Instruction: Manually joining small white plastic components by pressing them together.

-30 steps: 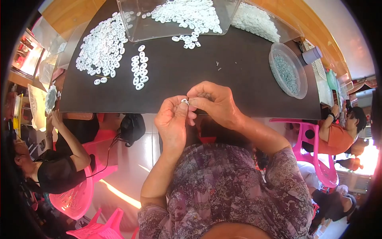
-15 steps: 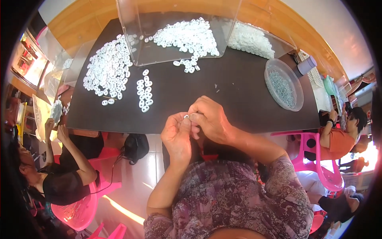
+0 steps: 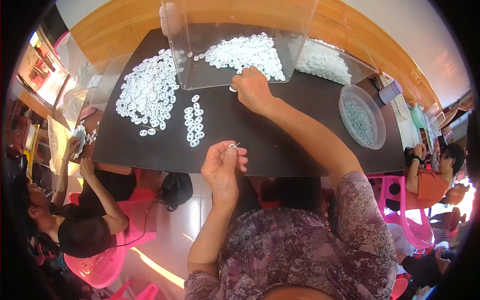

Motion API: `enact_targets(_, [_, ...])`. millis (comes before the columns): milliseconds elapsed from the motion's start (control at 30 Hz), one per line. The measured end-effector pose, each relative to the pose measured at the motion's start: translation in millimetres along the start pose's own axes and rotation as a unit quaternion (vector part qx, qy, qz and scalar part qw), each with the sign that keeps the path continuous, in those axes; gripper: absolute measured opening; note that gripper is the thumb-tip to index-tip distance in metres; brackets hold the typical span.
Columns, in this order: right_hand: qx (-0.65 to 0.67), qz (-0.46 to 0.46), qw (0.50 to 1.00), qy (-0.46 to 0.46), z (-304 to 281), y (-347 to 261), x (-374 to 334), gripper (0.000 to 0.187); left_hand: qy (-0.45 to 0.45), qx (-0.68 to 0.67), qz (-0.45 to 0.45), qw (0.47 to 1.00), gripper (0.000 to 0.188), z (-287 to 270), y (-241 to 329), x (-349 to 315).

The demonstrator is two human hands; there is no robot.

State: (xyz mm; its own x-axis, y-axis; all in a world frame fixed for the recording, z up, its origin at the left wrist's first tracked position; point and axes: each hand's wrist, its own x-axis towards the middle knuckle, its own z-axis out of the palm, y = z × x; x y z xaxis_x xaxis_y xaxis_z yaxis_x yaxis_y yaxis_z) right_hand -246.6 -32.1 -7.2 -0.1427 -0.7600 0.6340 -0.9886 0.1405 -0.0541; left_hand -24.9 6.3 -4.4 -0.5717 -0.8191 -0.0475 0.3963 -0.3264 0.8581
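Observation:
My left hand (image 3: pixel 222 172) is closed near the table's front edge. Between its thumb and forefinger is a small white piece (image 3: pixel 232 146), with a thin metal pin-like bit jutting out beside it. Farther off, my right hand (image 3: pixel 254 91) is down on a little cluster of white oval pieces by the near edge of a clear plastic bin. Its fingers are curled, their tips partly hidden, so what they pinch does not show. One white oval piece (image 3: pixel 233 89) peeks out beside the hand. A heap of such two-holed ovals (image 3: pixel 245 52) lies in the bin.
On the dark table (image 3: pixel 300 135) are a large pile of white ovals (image 3: pixel 147 90), a short double row of them (image 3: pixel 194 122), and a round clear dish (image 3: pixel 381 127) of small metal pins. A clear container (image 3: pixel 325 62) of white pieces and a purple-lidded jar (image 3: pixel 390 93) stand behind. People sit at both sides.
My right hand has left the left hand and reached forward to the cluster by the bin. The left hand stays near the table edge, the metal bit now visible. The view has shifted slightly.

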Motion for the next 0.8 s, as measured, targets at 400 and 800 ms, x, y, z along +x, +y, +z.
enact_targets(400, [-0.013,-0.110,0.989,-0.100,-8.5,-26.3,-2.9,0.009,-0.022,-0.013,-0.007,1.000,0.013,-6.9,-0.1,0.9])
enact_targets(800, [0.280,0.118,0.939,-0.161,-49.9,-50.8,-17.5,0.008,-0.005,-0.018,-0.002,1.000,0.013,-6.8,3.2,-2.7])
